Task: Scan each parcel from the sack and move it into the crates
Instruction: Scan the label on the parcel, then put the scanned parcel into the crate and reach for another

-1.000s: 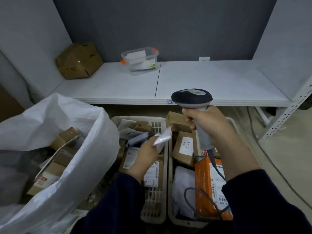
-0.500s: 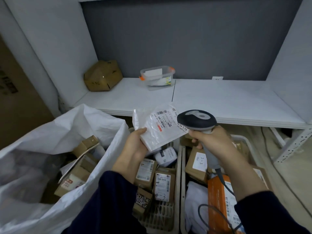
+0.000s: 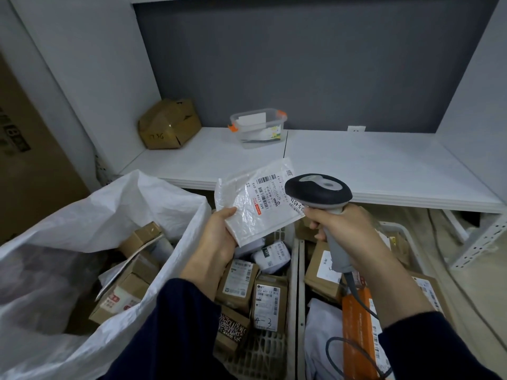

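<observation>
White shelving (image 3: 370, 171) with a grey back panel runs beyond both hands, its front edge just above them and most of its flat top bare. On it, well beyond the left hand (image 3: 219, 237), sit a dented cardboard box (image 3: 170, 123) and a clear plastic tub (image 3: 259, 124) with orange clips. The left hand is closed on the lower corner of a white bubble mailer (image 3: 255, 204), thumb on its face; the mailer is crinkled, glossy, tilted, with its printed barcode label upward. The right hand (image 3: 345, 231) is wrapped around the grey grip of a barcode scanner (image 3: 318, 192), whose dark rounded head overlaps the mailer's right edge; whether they touch cannot be told. Below the hands stand two pale slotted plastic crates (image 3: 297, 270), side by side, walls touching, packed with small brown cartons, white bags and an orange parcel (image 3: 359, 325). Left of the left hand gapes a woven white sack (image 3: 137, 204), still holding cartons.
</observation>
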